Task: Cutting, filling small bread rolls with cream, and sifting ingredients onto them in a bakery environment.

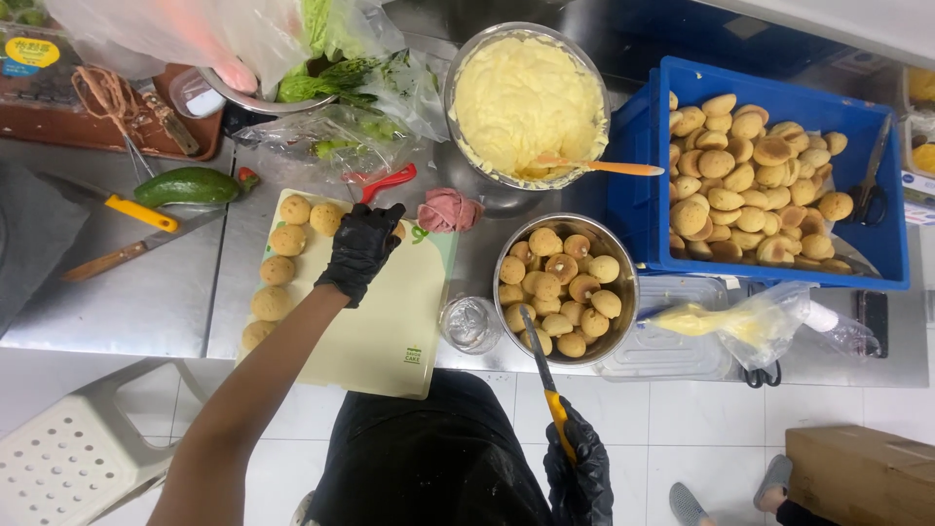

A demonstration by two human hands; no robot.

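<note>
My left hand [361, 248], in a black glove, reaches over the pale cutting board [390, 326] and closes on a round puff [398, 232] near the board's far edge. Several more puffs [278, 268] lie in a line along the board's left side. My right hand [579, 468], also gloved, grips the yellow handle of a knife [542, 375] low in front of me; its blade points up over the steel bowl [623, 292] filled with puffs.
A big steel bowl of yellow cream [526, 102] with a spatula stands at the back. A blue crate [881, 263] of puffs sits right, a filled piping bag [726, 321] beside it. Avocado [187, 185], knives, whisk and bagged greens lie left.
</note>
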